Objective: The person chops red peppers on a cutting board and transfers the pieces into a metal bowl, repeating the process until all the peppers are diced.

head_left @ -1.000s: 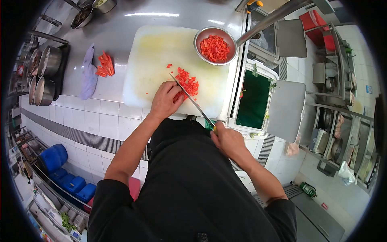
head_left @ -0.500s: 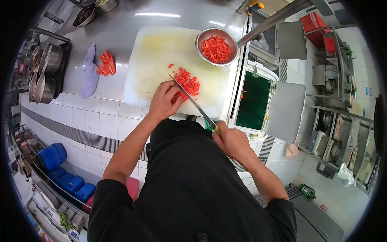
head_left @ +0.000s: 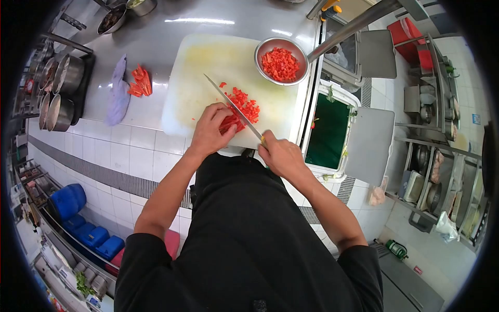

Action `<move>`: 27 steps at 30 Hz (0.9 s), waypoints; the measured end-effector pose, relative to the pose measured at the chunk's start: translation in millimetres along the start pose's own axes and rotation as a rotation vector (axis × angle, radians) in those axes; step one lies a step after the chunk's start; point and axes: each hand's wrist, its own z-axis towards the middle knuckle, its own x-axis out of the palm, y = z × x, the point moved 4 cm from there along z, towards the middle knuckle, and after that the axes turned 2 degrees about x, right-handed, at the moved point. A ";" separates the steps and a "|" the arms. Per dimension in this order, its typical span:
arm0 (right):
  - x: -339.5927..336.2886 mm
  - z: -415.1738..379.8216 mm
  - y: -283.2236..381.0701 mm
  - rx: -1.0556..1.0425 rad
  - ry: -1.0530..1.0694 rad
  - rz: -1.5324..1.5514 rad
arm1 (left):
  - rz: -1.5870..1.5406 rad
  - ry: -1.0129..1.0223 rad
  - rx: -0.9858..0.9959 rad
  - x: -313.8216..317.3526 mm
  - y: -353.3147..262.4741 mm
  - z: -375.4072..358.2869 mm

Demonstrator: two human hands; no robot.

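My right hand (head_left: 282,156) is wrapped round the handle of a kitchen knife (head_left: 219,91), whose long blade slants up and left over the white cutting board (head_left: 208,65). Beside the blade, my left hand (head_left: 210,131) presses red pepper strips (head_left: 230,122) to the board with bent fingers. Diced red pepper (head_left: 249,108) lies in a loose heap on the blade's other side. At the board's upper right corner stands a metal bowl (head_left: 258,61) holding more red dice (head_left: 280,64). Larger red pepper pieces (head_left: 140,81) rest on the counter left of the board.
A lilac cloth (head_left: 118,93) lies on the steel counter (head_left: 150,47). Metal pots (head_left: 67,75) stand at far left. Right of the board, below the counter, is an open white-rimmed bin (head_left: 327,130) with a dark green inside. A metal post (head_left: 353,31) rises near the bowl.
The knife has slid forward, up and left across the board, with my right hand closer to my left. My left hand stays on the pepper strips.
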 end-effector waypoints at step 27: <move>-6.5 -69.7 -14.7 0.119 0.176 -0.081 | 0.102 -0.021 0.038 20.5 10.6 -17.0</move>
